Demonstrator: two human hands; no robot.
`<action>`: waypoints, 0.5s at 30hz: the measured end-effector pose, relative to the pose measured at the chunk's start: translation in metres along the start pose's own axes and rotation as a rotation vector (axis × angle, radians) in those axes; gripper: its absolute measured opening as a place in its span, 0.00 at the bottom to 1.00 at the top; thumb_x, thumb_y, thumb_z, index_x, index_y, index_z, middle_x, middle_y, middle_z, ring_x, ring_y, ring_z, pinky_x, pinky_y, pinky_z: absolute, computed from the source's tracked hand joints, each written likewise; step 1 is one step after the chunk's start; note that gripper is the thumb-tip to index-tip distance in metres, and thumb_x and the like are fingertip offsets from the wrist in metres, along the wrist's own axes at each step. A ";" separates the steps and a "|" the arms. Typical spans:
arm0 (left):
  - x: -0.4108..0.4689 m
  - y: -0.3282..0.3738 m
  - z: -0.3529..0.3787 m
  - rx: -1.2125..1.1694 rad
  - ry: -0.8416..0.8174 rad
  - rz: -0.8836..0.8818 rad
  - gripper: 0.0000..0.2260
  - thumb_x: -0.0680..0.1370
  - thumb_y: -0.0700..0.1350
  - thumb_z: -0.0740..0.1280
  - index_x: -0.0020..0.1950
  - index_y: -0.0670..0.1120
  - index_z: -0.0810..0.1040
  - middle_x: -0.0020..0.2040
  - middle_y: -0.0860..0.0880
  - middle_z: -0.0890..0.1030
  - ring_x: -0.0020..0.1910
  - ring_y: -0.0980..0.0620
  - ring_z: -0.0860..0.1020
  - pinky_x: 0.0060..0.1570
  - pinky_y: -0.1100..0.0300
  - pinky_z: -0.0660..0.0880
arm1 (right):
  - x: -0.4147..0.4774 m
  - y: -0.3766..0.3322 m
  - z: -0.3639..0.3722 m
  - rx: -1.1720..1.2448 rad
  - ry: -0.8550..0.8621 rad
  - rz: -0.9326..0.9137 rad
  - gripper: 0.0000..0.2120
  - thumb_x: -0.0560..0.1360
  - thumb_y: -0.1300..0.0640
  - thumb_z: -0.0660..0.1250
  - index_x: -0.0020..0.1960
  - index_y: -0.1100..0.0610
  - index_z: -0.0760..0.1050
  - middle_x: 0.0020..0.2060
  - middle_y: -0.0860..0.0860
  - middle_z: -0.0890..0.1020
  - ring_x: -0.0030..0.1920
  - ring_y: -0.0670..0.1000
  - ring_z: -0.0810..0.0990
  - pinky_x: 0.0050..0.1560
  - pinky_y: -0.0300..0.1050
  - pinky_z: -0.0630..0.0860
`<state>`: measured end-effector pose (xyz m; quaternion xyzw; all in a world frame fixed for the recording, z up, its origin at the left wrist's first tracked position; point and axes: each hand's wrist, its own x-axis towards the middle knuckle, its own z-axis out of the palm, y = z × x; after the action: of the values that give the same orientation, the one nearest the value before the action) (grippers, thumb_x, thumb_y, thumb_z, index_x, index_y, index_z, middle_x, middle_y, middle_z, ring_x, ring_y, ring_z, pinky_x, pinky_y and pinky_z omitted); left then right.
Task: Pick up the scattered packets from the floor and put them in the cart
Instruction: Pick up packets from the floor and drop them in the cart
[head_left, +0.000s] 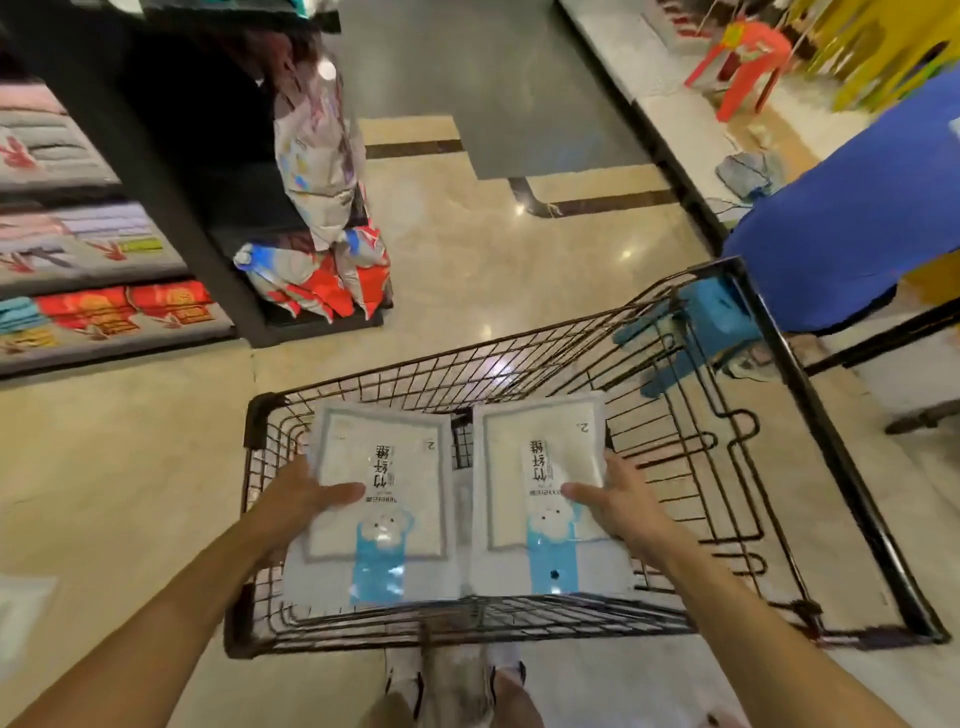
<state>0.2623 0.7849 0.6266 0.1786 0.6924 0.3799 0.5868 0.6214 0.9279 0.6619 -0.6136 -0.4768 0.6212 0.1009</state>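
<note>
Left hand (301, 493), thumb on top, grips the outer edge of one white packet (379, 499); right hand (618, 499) likewise grips a second packet (545, 467). Both are held flat, side by side, over the near end of the black wire cart (258, 421). A blue piece (696, 322) sits at the cart's far right corner.

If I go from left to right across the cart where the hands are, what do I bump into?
You meet the left hand → left packet → right packet → right hand → cart's right rim.
</note>
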 end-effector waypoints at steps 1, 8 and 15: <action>0.019 -0.016 0.007 0.009 0.012 -0.025 0.15 0.72 0.36 0.77 0.57 0.44 0.80 0.47 0.46 0.88 0.44 0.46 0.87 0.41 0.50 0.84 | 0.024 0.015 0.001 -0.021 -0.019 0.023 0.20 0.78 0.61 0.73 0.66 0.51 0.72 0.55 0.54 0.87 0.50 0.55 0.89 0.46 0.58 0.87; 0.120 -0.137 0.045 0.019 0.050 -0.253 0.20 0.69 0.39 0.79 0.60 0.43 0.79 0.49 0.46 0.88 0.48 0.44 0.87 0.45 0.43 0.84 | 0.149 0.123 0.009 -0.048 -0.096 0.204 0.22 0.76 0.67 0.74 0.68 0.56 0.75 0.56 0.52 0.87 0.52 0.52 0.88 0.47 0.49 0.86; 0.174 -0.201 0.046 0.052 0.057 -0.318 0.20 0.71 0.40 0.78 0.61 0.42 0.80 0.53 0.44 0.87 0.50 0.44 0.87 0.47 0.42 0.84 | 0.226 0.201 0.040 -0.112 -0.146 0.271 0.24 0.74 0.64 0.77 0.67 0.53 0.75 0.57 0.52 0.87 0.57 0.55 0.87 0.59 0.63 0.83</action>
<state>0.3022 0.7900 0.3595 0.0710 0.7379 0.2688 0.6150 0.6284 0.9641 0.3591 -0.6303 -0.4297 0.6444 -0.0532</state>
